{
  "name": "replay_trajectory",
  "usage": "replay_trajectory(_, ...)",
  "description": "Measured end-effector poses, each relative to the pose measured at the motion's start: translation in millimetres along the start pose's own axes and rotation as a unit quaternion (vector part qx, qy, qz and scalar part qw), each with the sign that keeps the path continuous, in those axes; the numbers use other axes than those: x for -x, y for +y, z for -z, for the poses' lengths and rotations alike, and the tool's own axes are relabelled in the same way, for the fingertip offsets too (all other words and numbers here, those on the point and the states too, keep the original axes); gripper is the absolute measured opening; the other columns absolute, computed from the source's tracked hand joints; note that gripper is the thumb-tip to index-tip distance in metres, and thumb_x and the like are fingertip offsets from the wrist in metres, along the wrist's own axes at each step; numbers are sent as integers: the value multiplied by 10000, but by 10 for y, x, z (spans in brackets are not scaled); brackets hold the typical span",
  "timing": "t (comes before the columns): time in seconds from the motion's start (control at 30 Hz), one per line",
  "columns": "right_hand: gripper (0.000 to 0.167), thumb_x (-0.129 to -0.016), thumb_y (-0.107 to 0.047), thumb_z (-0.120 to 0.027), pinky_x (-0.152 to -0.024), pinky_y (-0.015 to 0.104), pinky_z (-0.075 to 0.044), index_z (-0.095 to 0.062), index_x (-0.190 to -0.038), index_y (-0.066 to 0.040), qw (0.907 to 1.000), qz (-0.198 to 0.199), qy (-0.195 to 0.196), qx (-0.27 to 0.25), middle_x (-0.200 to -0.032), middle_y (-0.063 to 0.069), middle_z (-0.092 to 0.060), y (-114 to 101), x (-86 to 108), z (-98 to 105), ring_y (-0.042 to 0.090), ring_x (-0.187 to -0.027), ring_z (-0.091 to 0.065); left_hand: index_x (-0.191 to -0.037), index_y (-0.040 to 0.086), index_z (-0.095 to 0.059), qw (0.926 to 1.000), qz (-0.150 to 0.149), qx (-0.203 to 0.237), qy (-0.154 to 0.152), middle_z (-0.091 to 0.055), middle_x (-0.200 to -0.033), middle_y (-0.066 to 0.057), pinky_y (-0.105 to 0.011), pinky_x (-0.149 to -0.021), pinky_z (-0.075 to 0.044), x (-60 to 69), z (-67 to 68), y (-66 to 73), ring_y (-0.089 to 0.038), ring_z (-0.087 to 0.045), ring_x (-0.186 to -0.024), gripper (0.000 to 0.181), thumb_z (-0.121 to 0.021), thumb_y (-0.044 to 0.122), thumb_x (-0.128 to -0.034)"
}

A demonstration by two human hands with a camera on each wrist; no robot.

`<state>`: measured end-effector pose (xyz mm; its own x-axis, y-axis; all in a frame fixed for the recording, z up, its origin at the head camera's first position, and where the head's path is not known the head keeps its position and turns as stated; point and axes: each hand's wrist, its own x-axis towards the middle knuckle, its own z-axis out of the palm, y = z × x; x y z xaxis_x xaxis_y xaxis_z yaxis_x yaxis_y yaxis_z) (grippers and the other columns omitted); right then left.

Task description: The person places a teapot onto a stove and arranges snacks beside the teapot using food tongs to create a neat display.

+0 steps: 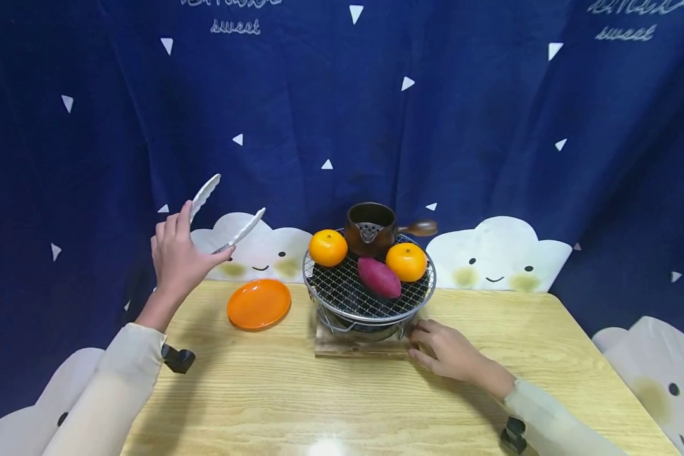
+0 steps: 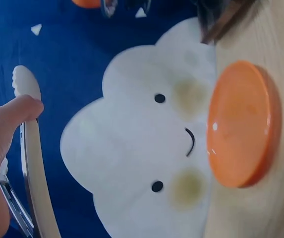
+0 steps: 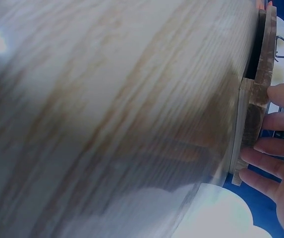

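Raised at the left, my left hand holds white-tipped tongs between thumb and fingers, their arms spread wide with nothing between them. In the left wrist view the thumb lies along one arm of the tongs. My right hand rests its fingertips against the right end of a wooden board. On that board stands a round tabletop grill with a wire mesh. The mesh bears a purple sweet potato, an orange, another orange and a dark brown side-handled pot.
An orange plate lies on the wooden table, left of the grill and below the tongs. Behind the table hangs a dark blue curtain with white triangles and cloud faces.
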<state>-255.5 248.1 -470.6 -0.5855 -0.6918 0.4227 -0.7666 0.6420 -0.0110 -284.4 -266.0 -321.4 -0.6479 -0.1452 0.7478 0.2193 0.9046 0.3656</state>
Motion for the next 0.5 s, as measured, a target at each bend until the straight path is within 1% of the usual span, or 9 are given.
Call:
replay_trajectory(0.1, 167, -888, -251, -744, -750, 339, -581, -732, -985, -116, 10000, 10, -2, -2, -1003, 13, -676, -3, -7, 3, 138, -874, -626, -1561, 73, -372, 9997, 249, -24, -25, -532, -1354, -289, -593, -940, -361, 33, -9, -102, -465, -442, -1169, 1153, -956, 355, -608)
replay_trajectory(0.27, 160, -886, -240, -745, -753, 346, -581, -734, -985, -116, 10000, 8, -10, -13, -1007, 14, -680, -3, -10, 5, 143, -879, -631, -1542, 37, -382, 9987, 436, -256, -99, -541, -1333, -315, -596, -927, -371, 90, -44, -247, -486, -457, -1136, 1134, -934, 397, -619)
replay_trajectory(0.4, 165, -884, -240, -744, -750, 348, -581, -734, -986, -110, 10000, 31, -4, -6, -1002, 19, -680, -5, -10, 3, 147, -876, -632, -1523, 8, -384, 9961, 649, -520, -311, -548, -1297, -340, -598, -909, -374, 159, -97, -352, -499, -474, -1108, 1117, -908, 441, -637)
replay_trajectory(0.5, 165, -881, -244, -744, -740, 344, -579, -731, -979, -112, 10000, 56, 23, 19, -993, 19, -678, -5, -16, 2, 146, -866, -628, -1506, -16, -383, 9928, 776, -746, -527, -555, -1251, -355, -594, -887, -378, 216, -143, -433, -505, -487, -1078, 1102, -888, 464, -652)
